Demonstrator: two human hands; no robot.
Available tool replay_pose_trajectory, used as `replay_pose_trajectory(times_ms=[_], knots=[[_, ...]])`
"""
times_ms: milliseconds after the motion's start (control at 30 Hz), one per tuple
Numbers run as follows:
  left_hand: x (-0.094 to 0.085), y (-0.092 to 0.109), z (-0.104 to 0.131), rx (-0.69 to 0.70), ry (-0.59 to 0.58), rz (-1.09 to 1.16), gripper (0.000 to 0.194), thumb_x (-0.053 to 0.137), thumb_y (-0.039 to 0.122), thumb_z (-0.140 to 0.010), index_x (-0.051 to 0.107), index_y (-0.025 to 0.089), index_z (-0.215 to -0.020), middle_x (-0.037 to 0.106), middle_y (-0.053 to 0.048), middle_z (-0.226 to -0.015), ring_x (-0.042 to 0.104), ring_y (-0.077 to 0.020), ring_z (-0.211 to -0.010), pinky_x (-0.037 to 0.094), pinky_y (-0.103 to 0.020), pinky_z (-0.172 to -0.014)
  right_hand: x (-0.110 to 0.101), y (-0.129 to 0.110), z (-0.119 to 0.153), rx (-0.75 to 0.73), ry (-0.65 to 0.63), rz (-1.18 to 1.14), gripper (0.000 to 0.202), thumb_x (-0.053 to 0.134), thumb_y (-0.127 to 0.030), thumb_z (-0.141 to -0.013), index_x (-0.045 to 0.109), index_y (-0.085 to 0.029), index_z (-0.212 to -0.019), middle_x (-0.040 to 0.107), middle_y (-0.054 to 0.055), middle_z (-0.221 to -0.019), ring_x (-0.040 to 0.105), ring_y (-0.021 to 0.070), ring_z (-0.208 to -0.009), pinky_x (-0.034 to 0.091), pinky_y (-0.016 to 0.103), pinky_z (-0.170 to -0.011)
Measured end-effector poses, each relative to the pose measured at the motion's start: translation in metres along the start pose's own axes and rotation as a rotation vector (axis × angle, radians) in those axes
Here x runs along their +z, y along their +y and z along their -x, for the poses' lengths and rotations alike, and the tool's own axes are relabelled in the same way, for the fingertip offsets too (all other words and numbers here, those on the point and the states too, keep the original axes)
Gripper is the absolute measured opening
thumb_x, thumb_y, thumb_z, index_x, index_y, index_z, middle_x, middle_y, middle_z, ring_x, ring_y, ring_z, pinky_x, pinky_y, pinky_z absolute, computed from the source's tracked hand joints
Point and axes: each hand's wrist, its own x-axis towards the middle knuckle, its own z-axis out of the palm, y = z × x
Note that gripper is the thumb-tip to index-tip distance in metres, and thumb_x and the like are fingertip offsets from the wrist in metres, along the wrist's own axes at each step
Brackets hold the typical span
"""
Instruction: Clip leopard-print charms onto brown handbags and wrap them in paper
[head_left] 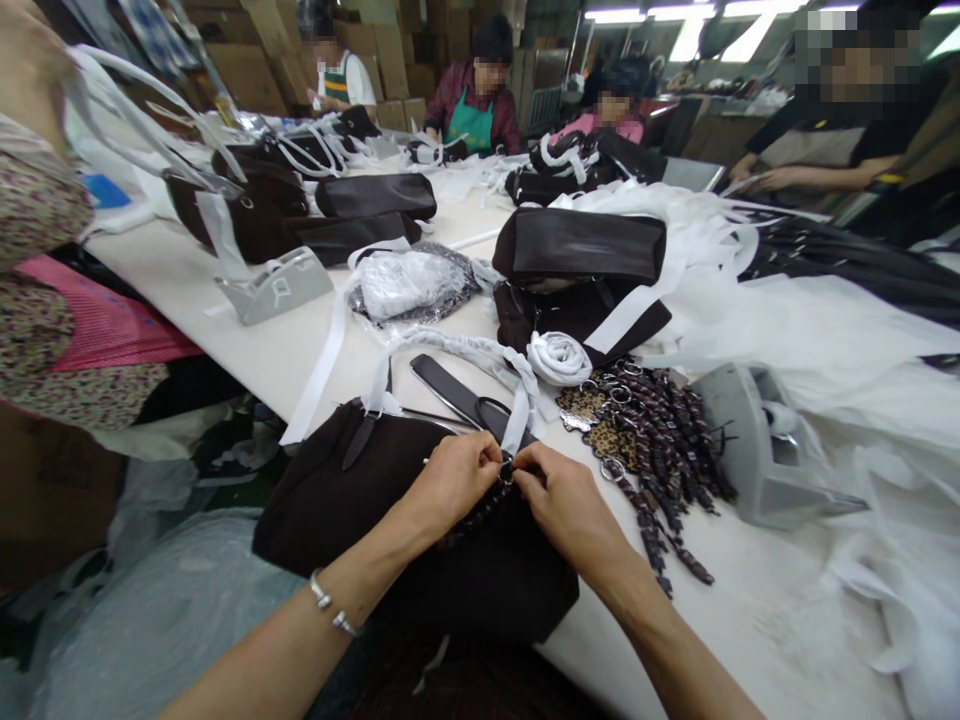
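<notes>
A dark brown handbag (337, 500) lies at the table's near edge, its zip along the top and its handle (457, 342) wrapped in white. At the handle's right base, my left hand (457, 480) and my right hand (559, 495) meet with fingertips pinched on a small metal key ring (506, 468). A dark beaded strand hangs from about there over the bag, partly hidden by my left hand. Behind the zip rests a dark strap (450, 392). To the right is a pile of beaded key-ring charms (660, 430), some with leopard-print tags.
Grey tape dispensers stand at right (750, 450) and at far left (281, 285). More dark handbags (581, 245), a plastic-wrapped bundle (412, 283) and a white roll (559, 358) lie beyond. White wrapping sheets (832, 325) cover the right side. Several people work around the table.
</notes>
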Motion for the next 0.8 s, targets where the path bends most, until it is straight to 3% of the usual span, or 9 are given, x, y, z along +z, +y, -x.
replay_pose_trajectory(times_ms=[200,400,600,800], knots=[[0.005,-0.004,-0.002,0.040,0.010,-0.102,0.018,0.052,0.011,-0.075,0.068,0.021,-0.077,0.069,0.000,-0.072,0.063,-0.0144,-0.068,0.042,-0.022,-0.063,0.003,0.004,-0.008,0.171,-0.030,-0.170,0.007,0.054,-0.020,-0.081,0.061,-0.021,-0.085,0.065,-0.003,-0.067,0.061,0.0125,-0.054,0.044,0.024,-0.056],[0.006,-0.002,-0.003,0.026,0.026,-0.154,0.018,0.052,0.011,-0.075,0.067,0.021,-0.075,0.068,0.000,-0.070,0.062,-0.0149,-0.066,0.041,-0.023,-0.063,0.009,0.014,-0.013,0.227,-0.048,-0.328,0.007,0.057,-0.020,-0.078,0.058,-0.020,-0.085,0.064,-0.003,-0.070,0.062,0.0101,-0.053,0.043,0.020,-0.049],[0.006,0.002,0.002,0.022,0.063,-0.188,0.015,0.053,0.009,-0.076,0.063,0.021,-0.078,0.065,0.001,-0.070,0.060,-0.0141,-0.064,0.039,-0.023,-0.062,0.007,0.016,-0.018,0.357,-0.092,-0.578,0.016,0.064,-0.028,-0.077,0.053,-0.019,-0.085,0.057,-0.006,-0.061,0.054,0.0081,-0.044,0.038,0.017,-0.039],[0.006,0.001,0.011,0.051,0.085,-0.233,0.018,0.053,0.007,-0.079,0.062,0.021,-0.086,0.066,0.000,-0.078,0.061,-0.0150,-0.070,0.040,-0.024,-0.067,0.006,0.014,-0.018,0.289,-0.069,-0.435,0.014,0.064,-0.024,-0.076,0.057,-0.019,-0.087,0.064,-0.003,-0.072,0.056,0.0065,-0.044,0.038,0.017,-0.039]])
